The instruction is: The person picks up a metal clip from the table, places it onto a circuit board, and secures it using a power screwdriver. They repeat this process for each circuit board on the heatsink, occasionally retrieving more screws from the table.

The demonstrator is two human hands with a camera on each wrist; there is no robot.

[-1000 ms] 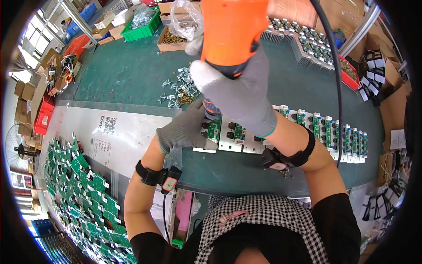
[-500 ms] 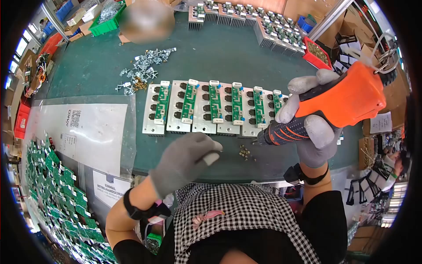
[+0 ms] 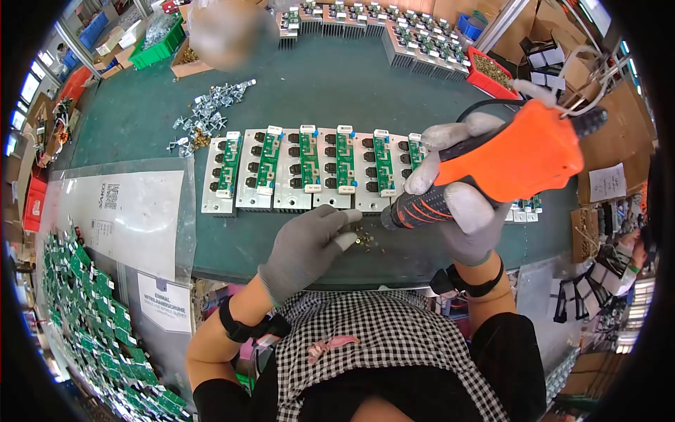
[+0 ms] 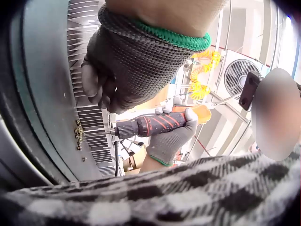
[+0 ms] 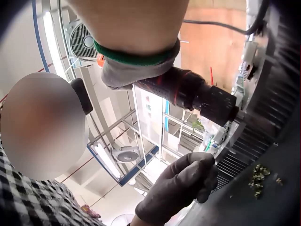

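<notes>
Several board-topped heatsinks [image 3: 309, 169] form a row; in the head view, the right hand [image 3: 472, 228] is clamped on an orange driver [image 3: 517, 155], upright over the row a second ago, now tilted before it near loose screws [image 3: 364, 240], so it seems aimed at those; the left hand [image 3: 306, 245], before the row, keeps thumb and forefinger apart, nothing visible between; the left wrist view shows the bit [image 4: 111, 133] pointing screwward, contact unclear; the right wrist view puts the screws before the row.
</notes>
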